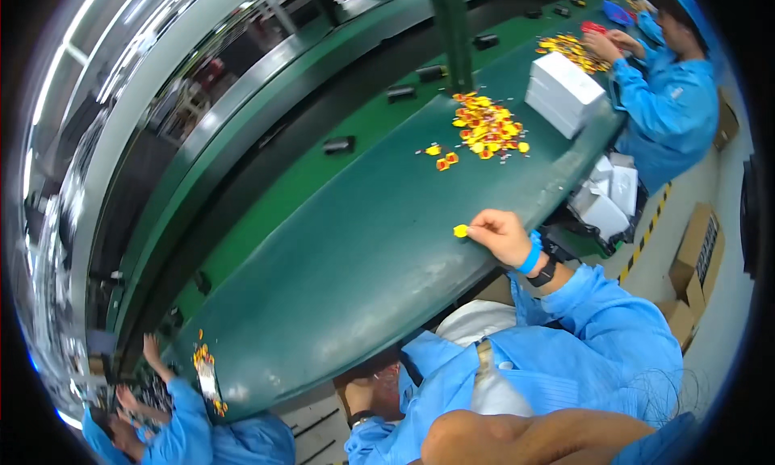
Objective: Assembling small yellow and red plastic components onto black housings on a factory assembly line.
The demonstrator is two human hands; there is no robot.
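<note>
Above the green tabletop [363, 263], my right hand [502, 235] pinches a small yellow piece [461, 231] between thumb and fingertips. A blue band and a dark watch circle that wrist. My left hand [359, 395] hangs low beside the near table edge, next to something dark red [386, 388]; its fingers cannot be made out. Beyond my right hand lies a loose pile of small yellow, orange and black pieces [487, 127], with a few strays at its left side.
A white box [565, 92] stands right of the pile; more white boxes [607, 197] sit in a black-lined container below the edge. Co-workers in blue work at both table ends. Behind a green post [452, 37], a green conveyor [371, 118] carries black parts. Cardboard boxes [696, 255] stand at right.
</note>
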